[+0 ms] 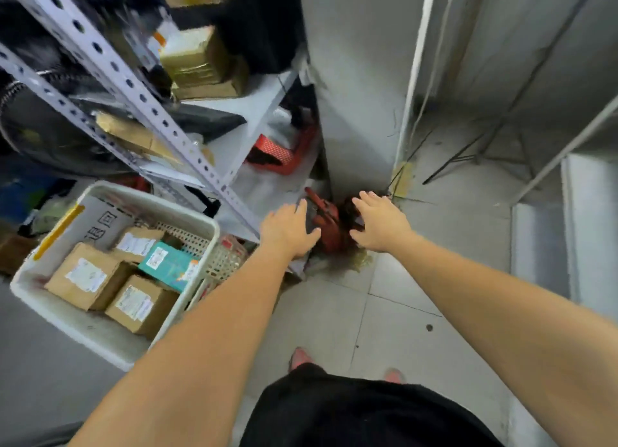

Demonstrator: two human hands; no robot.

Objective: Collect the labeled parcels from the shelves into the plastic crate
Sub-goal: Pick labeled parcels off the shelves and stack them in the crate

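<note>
While left hand (288, 230) and right hand (379, 224) hover splayed and empty, a red object (326, 219) sits between them, crate (83, 329) at eight o'clock.

Red, dark-topped object (326, 219) on the floor at the foot of the grey perforated metal shelf rack (133, 87): blurred, partly covered by the left hand (287, 229) and the right hand (379, 226), not identifiable. Both palms turned away; touching or hovering, impossible to tell.

Print on the white labels of the brown cardboard parcels (86, 274) in the white plastic crate (67, 326): too small to read. Near right corner of the crate hidden behind the left forearm.

Brown boxes (200, 62) on the rack's upper shelves smeared by motion, labels unreadable. Round black wire-edged object (50, 139) cut off by the left edge. Pink shoes (299, 358) half hidden under black clothing.
</note>
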